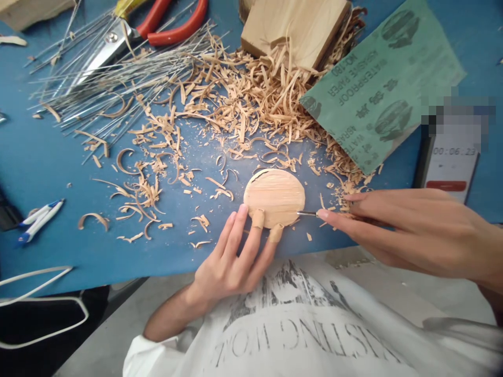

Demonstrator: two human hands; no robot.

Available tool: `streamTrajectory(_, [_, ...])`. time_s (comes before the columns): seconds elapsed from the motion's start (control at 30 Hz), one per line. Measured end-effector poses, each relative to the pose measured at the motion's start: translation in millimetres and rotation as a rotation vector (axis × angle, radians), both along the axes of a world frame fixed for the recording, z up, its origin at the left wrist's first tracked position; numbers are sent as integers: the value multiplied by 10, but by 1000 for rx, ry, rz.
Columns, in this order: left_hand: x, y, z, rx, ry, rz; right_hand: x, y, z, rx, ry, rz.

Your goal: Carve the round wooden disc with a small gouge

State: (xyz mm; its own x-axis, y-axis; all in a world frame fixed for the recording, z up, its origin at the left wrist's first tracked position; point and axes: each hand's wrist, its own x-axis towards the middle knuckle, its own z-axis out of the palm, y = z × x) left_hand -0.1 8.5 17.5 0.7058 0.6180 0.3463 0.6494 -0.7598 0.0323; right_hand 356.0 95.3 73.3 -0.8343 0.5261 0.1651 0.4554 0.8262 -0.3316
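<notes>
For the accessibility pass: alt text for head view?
A person's left hand touches a round wooden disc on a blue table while the right hand holds a thin metal-tipped tool at its edge. Beyond lie wood shavings, wires, red-handled shears, green abrasive paper.

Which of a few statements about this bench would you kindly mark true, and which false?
1. The left hand touches the wooden disc. True.
2. The right hand holds the red-handled cutters. False: it holds a slim tool; the cutters lie among metal wires.
3. The abrasive paper is green. True.
4. Wood shavings cover the disc. False: most lie above it in the picture.
5. The slim tool's tip is at the disc's edge. True.
</notes>
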Motion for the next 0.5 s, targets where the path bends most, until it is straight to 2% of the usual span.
streamTrajectory(0.17, [0, 35, 35, 0, 12, -15, -6, 10, 9, -21, 11, -6])
streamTrajectory(0.3, [2, 40, 42, -14, 6, -18, 27, -1, 8, 40, -24, -7])
streamTrajectory(0.5, [5, 40, 41, -24, 1, -28, -58, 93, 117, 63, -33, 59])
